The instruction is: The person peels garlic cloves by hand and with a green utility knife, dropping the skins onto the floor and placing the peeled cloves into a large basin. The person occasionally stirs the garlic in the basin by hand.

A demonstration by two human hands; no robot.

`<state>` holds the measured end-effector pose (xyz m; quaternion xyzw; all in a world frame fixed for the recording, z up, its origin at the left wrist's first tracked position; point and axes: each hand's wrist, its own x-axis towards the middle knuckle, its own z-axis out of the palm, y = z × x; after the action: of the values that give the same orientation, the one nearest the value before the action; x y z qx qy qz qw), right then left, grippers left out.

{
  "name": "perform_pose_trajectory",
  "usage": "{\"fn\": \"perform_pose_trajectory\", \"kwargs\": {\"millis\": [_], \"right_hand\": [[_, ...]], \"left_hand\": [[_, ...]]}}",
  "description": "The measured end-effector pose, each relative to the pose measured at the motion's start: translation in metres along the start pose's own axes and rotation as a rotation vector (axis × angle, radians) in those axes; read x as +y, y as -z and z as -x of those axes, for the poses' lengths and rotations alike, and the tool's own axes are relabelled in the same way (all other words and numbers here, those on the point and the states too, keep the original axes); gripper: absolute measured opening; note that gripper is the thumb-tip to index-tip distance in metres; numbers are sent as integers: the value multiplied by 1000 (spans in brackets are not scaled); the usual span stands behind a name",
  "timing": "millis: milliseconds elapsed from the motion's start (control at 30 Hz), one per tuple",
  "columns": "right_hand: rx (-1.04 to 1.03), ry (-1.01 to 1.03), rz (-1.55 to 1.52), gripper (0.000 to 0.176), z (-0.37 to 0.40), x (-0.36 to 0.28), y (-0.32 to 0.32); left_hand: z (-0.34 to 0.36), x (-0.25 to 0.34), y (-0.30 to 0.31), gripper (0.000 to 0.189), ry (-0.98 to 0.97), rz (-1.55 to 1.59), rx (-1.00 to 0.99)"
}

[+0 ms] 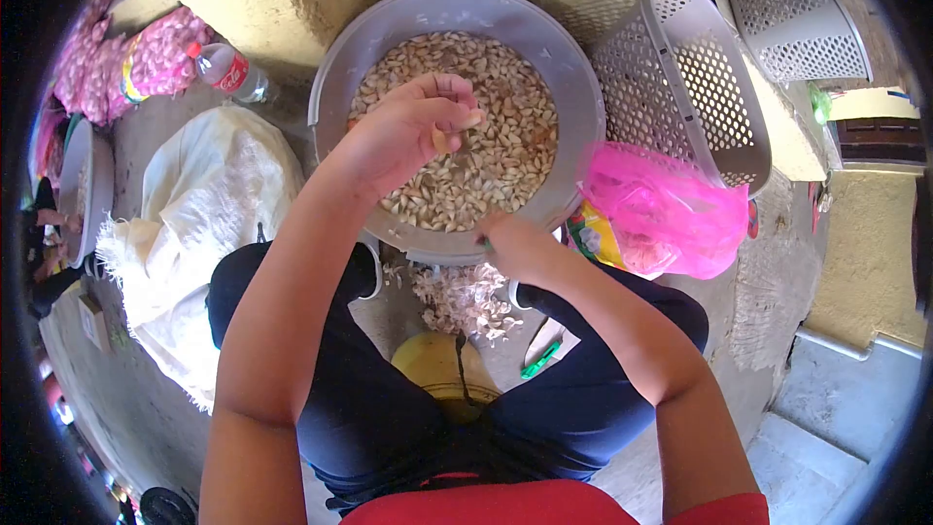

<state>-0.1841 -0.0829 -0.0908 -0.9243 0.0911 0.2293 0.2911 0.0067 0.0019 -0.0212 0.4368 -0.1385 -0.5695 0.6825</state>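
Observation:
My left hand (pixel 413 126) is raised over a large grey tub (pixel 335 68), its fingers closed on a pale garlic clove (pixel 472 120). Many peeled-looking cloves (pixel 505 156) cover the bottom of the tub. At the tub's near rim is my right hand (pixel 515 245), with its fingers curled round something small and green that is mostly hidden. Below the tub, a heap of papery skins (pixel 466 299) lies on the floor between my feet.
Right of the tub are a perforated grey basket (pixel 714 87) and a pink plastic bag (pixel 671 209). To the left stand a white sack (pixel 209 194) and a cola bottle (pixel 228 71). A green-handled knife (pixel 540 360) lies by my leg. Another person's hand shows far left.

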Motion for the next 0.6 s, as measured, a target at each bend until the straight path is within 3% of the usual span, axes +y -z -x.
{"fn": "perform_pose_trajectory", "kwargs": {"millis": [67,167,267,367,467,567,600], "right_hand": [[149,18,-112,27,-3,0,19],[-60,43,-137,30,-3,-8,45],[-451,51,-129,33,-1,-24,40],[-338,240,-51,27,4,-25,-5],[-456,134,48,25,5,-24,-14],[-194,27,-23,21,-8,-21,13],[10,2,-174,20,-11,-21,30]], "left_hand": [[4,4,-6,19,12,30,35],[6,6,-13,22,1,81,86],[4,6,-10,23,4,112,82],[4,7,-8,21,4,130,48],[5,7,-10,19,7,137,31],[5,6,-11,18,4,96,30],[6,6,-11,18,1,76,31]]}}
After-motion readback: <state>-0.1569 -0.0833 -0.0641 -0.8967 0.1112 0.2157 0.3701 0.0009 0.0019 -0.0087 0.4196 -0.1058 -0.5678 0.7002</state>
